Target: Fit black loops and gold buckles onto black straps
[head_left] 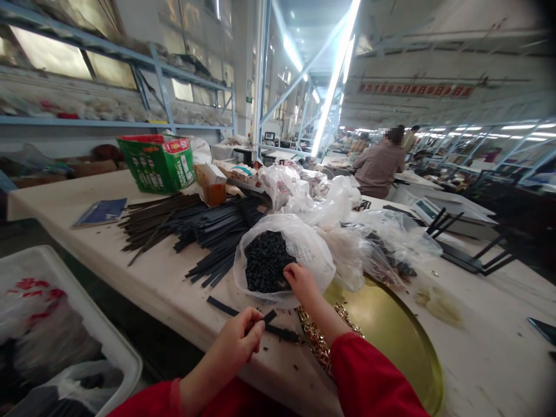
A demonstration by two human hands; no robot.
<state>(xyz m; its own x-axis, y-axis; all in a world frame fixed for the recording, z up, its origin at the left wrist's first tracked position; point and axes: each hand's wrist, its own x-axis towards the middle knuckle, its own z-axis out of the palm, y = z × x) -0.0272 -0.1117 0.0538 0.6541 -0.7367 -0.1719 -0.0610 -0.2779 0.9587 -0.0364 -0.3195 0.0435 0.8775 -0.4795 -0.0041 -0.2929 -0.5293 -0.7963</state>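
My left hand (245, 336) is closed around a short black strip (270, 317), whose end sticks out past the thumb. Another black strip (221, 305) lies on the table by that hand, running under the fingers toward the tray. My right hand (297, 278) reaches into a white plastic bag (313, 243) filled with small black pieces (266, 260); its thumb and forefinger are pinched together at the edge of the pile, and what they hold is too small to name. Below my right forearm, small gold-coloured metal parts (316, 341) lie in a round golden tray (386, 330).
Bundles of black strips (217, 223) spread behind the bag, near a green box (152, 165) and a blue booklet (101, 212). Clear plastic bags (343, 202) crowd the middle. A black router (463, 256) stands right; a white bin (125, 353) is at lower left. A person (377, 165) sits beyond.
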